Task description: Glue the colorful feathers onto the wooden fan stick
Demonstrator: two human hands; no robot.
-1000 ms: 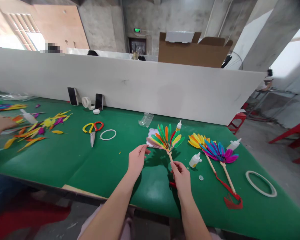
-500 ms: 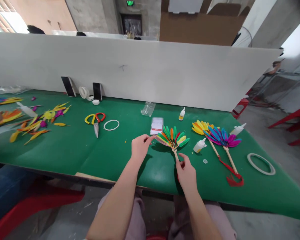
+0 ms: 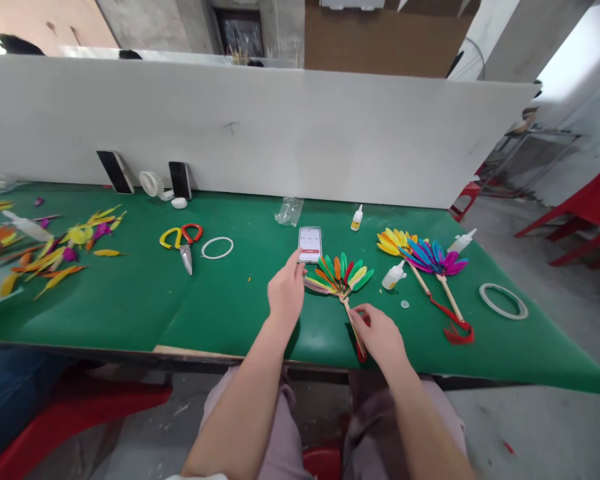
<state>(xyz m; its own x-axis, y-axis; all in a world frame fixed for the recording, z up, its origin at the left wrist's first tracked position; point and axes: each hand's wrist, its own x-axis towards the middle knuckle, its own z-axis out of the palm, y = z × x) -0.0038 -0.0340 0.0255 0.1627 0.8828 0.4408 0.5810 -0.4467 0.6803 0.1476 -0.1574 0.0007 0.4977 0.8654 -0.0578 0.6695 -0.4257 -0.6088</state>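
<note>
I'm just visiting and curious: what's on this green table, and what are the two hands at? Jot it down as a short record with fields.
Left hand: fingertips at the left edge of the lying phone; touch unclear
Right hand: fingers at the wooden handle of a multicoloured feather fan; grip unclear
Other fans: yellow fan; blue-and-purple fan, overlapping it
Bottles near fans: three, white
Cutting tool: scissors, yellow and red handles
Far left: loose colourful feathers

The scissors [image 3: 186,257] have shiny metal blades and glossy plastic handles; 3 feather fans [image 3: 341,275] have smooth, pale wooden handles
</note>
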